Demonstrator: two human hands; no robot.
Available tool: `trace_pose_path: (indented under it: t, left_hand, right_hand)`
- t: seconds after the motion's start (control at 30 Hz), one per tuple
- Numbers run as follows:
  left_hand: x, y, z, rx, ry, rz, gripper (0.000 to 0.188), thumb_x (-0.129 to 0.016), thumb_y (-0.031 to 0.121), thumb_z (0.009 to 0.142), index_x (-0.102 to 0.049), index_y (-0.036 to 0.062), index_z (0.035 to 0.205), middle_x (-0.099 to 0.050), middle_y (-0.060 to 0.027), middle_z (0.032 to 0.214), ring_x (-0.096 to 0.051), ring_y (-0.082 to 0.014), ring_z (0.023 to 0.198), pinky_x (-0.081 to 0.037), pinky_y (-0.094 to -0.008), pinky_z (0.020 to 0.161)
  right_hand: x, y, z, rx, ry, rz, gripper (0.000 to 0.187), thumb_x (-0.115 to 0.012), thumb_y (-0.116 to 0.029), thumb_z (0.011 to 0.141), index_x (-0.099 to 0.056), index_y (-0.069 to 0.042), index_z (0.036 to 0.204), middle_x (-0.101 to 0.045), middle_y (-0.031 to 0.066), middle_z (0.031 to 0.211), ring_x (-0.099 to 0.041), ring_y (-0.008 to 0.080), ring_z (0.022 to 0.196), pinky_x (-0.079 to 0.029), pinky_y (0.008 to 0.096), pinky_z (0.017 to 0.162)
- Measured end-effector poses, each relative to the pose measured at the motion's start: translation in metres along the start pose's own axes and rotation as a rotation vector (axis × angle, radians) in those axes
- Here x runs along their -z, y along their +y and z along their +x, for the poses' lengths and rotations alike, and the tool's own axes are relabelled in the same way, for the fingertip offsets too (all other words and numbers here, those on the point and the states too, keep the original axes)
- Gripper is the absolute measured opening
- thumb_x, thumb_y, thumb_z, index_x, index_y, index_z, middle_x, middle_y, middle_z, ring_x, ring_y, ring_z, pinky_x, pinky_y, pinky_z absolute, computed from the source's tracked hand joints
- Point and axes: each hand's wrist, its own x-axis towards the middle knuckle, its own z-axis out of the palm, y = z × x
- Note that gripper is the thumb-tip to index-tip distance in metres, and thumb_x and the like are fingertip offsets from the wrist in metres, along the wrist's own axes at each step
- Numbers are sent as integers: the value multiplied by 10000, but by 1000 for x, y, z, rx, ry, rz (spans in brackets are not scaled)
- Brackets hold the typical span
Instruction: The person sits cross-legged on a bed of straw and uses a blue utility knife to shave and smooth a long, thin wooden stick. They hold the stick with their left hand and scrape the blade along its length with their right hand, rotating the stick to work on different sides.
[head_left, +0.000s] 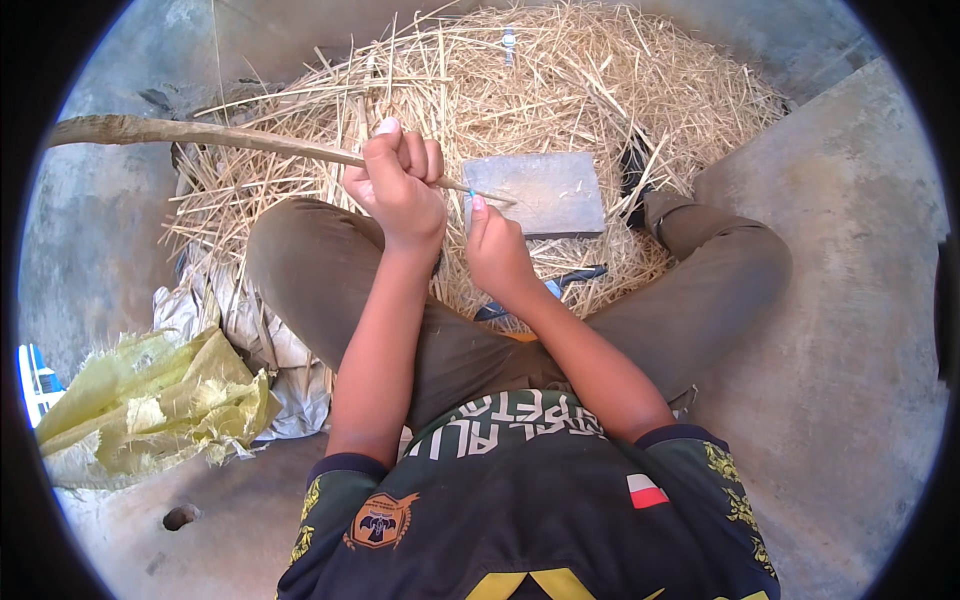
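My left hand (pixel 400 185) is closed in a fist round a long wooden stick (pixel 240 137). The stick's thick end reaches far to the left and its thin end points right, over a flat grey block (pixel 540 195). Just right of that fist, my right hand (pixel 495 245) is pinched at the thin end, thumb up. A small blue thing (pixel 473 193) shows at the thumb tip against the stick; its kind is too small to tell. Below my right hand a knife-like tool (pixel 540 292), blue and black, lies on the straw between my legs.
A heap of dry straw (pixel 560 80) spreads under the block and beyond it. Left of my bent leg lies a torn yellow woven sack (pixel 160 400) beside crumpled pale sheeting (pixel 300 390). Grey concrete walls (pixel 840 210) rise on the sides. The floor has a small hole (pixel 181 517).
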Motion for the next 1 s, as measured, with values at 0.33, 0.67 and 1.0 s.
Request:
trace_pose_path:
  t: [0.33,0.67,1.0]
  left_hand:
    - [-15,-4,-2,25,-63,0,413,-459,80,949,-253,132,594,-219,35,504,-148,-85,421,-158,-284,400]
    - [0,1,9,47,19,-14,432,-458,145,960,-209,157,608,-196,36,496,-129,-90,419,-137,-286,401]
    - [-27,-4,-2,28,-158,31,426,-438,83,973,-252,141,595,-212,49,499,-159,-69,410,-166,-280,384]
  right_hand:
    - [-10,40,9,-142,38,-129,554,-291,-380,1053,-624,50,948,-641,313,745,-640,508,745,-516,568,712]
    - [6,11,5,-138,-31,-100,549,-301,-379,1053,-637,40,940,-668,292,794,-671,471,782,-538,541,736]
    - [-21,107,8,-328,23,-62,596,-293,-404,1049,-683,44,994,-643,346,1006,-627,488,985,-492,550,880]
